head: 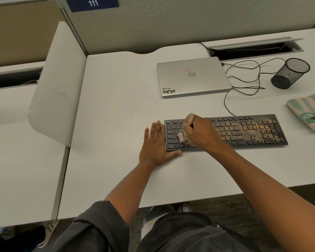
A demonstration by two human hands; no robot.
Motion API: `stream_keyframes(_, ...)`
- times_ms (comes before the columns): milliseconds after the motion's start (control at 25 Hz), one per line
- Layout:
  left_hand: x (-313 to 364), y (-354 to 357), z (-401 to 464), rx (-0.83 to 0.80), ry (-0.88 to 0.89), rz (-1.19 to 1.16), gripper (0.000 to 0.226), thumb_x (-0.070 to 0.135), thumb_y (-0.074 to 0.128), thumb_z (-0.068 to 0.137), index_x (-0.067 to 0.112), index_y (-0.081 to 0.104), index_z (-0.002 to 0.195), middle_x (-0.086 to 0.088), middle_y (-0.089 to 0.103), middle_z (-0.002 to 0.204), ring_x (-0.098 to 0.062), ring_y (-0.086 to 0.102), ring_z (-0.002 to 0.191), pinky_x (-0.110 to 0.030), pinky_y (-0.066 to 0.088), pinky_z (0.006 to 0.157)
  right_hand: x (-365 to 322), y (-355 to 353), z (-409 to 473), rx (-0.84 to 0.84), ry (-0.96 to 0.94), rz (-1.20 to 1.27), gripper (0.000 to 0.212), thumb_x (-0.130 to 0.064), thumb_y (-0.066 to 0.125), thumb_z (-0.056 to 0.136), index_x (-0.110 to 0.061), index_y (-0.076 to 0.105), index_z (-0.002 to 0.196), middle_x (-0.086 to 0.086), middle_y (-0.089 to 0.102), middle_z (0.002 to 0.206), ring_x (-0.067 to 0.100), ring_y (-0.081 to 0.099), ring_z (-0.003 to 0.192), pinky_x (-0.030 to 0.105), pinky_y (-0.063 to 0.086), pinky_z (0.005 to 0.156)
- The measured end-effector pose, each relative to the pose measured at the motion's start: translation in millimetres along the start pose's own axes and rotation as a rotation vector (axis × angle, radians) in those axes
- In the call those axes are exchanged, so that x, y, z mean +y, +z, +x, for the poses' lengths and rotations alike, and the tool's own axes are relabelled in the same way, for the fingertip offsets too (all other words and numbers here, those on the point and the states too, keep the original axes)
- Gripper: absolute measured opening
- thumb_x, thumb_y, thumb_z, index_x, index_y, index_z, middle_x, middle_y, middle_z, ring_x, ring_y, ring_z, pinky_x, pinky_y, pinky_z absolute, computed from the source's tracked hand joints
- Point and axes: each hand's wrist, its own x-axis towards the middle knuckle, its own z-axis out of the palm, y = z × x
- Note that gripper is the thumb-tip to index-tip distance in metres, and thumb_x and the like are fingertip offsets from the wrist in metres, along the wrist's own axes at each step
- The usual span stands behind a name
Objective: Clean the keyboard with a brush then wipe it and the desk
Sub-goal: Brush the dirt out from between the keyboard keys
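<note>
Brushing is under way: the right hand (198, 131) grips a brush (182, 137) over the left end of the keyboard (244, 131), while the left hand (154, 144) lies flat against that end (steadying it, apparently). Next, I judge, sweep rightward across the dusty keys; the cloth (307, 110) waits beyond the right end.

A black keyboard (244, 130) lies on a white desk (116, 115). Sandy dust covers its middle and right keys. The right hand (198, 132) holds a small brush (185, 130) with curled fingers, and the pink, blurry tip touches the left keys. The left hand (155, 144) lies flat on the desk, touching the keyboard's left end. Behind sits a closed silver laptop (194, 76). To the right are a black mesh cup (290, 73) and a striped cloth (309, 110).
</note>
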Motion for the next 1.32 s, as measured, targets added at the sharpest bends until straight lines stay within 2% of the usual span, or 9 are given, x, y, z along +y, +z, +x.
stream_keyframes(200, 0.9, 1.0, 0.1, 0.018, -0.01, -0.007, 0.126, 0.097, 0.024, 0.076, 0.009, -0.005, 0.162, -0.012, -0.01, 0.17, -0.023, -0.019, 0.155, -0.051, -0.008, 0.125, 0.4, 4.4, 0.6, -0.188, 0.017, -0.136, 0.032, -0.02, 0.047, 0.097, -0.003, 0.067, 0.08, 0.01, 0.069, 0.07, 0.027, 0.068, 0.068, 0.038, 0.056, 0.067)
stream_keyframes(400, -0.9, 1.0, 0.4, -0.006, -0.003, -0.009, 0.132, 0.101, 0.024, 0.073, 0.01, -0.009, 0.161, -0.012, -0.015, 0.169, -0.022, -0.023, 0.154, -0.051, -0.009, 0.125, -6.5, 0.6, 11.1, -0.073, 0.016, -0.059, 0.023, -0.022, 0.047, 0.098, -0.01, 0.064, 0.088, 0.003, 0.067, 0.076, 0.021, 0.062, 0.073, 0.031, 0.044, 0.065)
stream_keyframes(600, 0.1, 1.3, -0.5, 0.006, -0.009, -0.007, 0.127, 0.097, 0.022, 0.077, 0.006, -0.006, 0.161, -0.013, -0.013, 0.169, -0.022, -0.021, 0.155, -0.051, -0.008, 0.125, -4.6, 5.3, 4.2, -0.247, 0.05, -0.127, 0.028, -0.02, 0.049, 0.097, -0.007, 0.064, 0.078, 0.008, 0.067, 0.073, 0.026, 0.064, 0.072, 0.035, 0.049, 0.066)
stream_keyframes(760, -1.3, 1.0, 0.4, -0.019, -0.002, 0.004, 0.134, 0.102, 0.019, 0.071, 0.008, -0.008, 0.161, -0.013, -0.014, 0.169, -0.023, -0.022, 0.154, -0.051, -0.009, 0.125, 5.8, -1.5, -5.1, -0.066, 0.033, 0.023, 0.018, -0.015, 0.054, 0.092, -0.011, 0.07, 0.084, -0.002, 0.072, 0.085, 0.016, 0.066, 0.081, 0.029, 0.049, 0.073)
stream_keyframes(920, -0.4, -1.8, -0.1, -0.028, 0.001, 0.005, 0.133, 0.1, 0.019, 0.072, 0.006, -0.009, 0.16, -0.013, -0.016, 0.169, -0.024, -0.022, 0.154, -0.051, -0.01, 0.125, 12.4, 21.2, -34.9, -0.001, -0.147, 0.17, 0.017, -0.007, 0.063, 0.088, -0.019, 0.075, 0.085, -0.008, 0.074, 0.088, 0.005, 0.064, 0.079, 0.023, 0.05, 0.076)
stream_keyframes(1040, -0.5, -2.4, -0.2, -0.023, 0.0, 0.001, 0.131, 0.1, 0.021, 0.073, 0.006, -0.008, 0.161, -0.013, -0.015, 0.169, -0.024, -0.021, 0.154, -0.051, -0.009, 0.125, 29.1, 36.8, -64.7, 0.087, -0.202, 0.122, 0.023, -0.003, 0.069, 0.088, -0.021, 0.076, 0.103, -0.007, 0.07, 0.091, 0.008, 0.059, 0.08, 0.019, 0.045, 0.072)
stream_keyframes(1120, -0.8, -3.1, -0.5, -0.033, 0.001, -0.003, 0.132, 0.1, 0.021, 0.073, 0.006, -0.009, 0.161, -0.013, -0.016, 0.169, -0.024, -0.022, 0.154, -0.051, -0.009, 0.125, 38.0, 39.6, -76.7, 0.163, -0.155, 0.069, 0.027, -0.002, 0.069, 0.089, -0.02, 0.074, 0.108, -0.003, 0.071, 0.094, 0.016, 0.063, 0.082, 0.026, 0.051, 0.071)
stream_keyframes(1200, -1.0, -3.6, -0.8, -0.039, 0.007, -0.006, 0.132, 0.101, 0.02, 0.073, 0.007, -0.01, 0.161, -0.013, -0.017, 0.168, -0.024, -0.023, 0.154, -0.051, -0.009, 0.125, 35.8, 41.5, -82.4, 0.207, -0.104, 0.062, 0.024, -0.008, 0.07, 0.091, -0.02, 0.073, 0.111, 0.0, 0.074, 0.099, 0.019, 0.067, 0.088, 0.031, 0.055, 0.074)
stream_keyframes(1320, -1.3, -6.2, -1.2, -0.036, 0.016, -0.023, 0.134, 0.104, 0.012, 0.069, 0.008, -0.011, 0.161, -0.013, -0.018, 0.168, -0.024, -0.024, 0.153, -0.051, -0.01, 0.125, 23.4, 47.9, -85.2, 0.253, -0.104, 0.034, 0.021, -0.026, 0.073, 0.09, -0.02, 0.072, 0.109, -0.003, 0.074, 0.102, 0.012, 0.068, 0.091, 0.021, 0.05, 0.079)
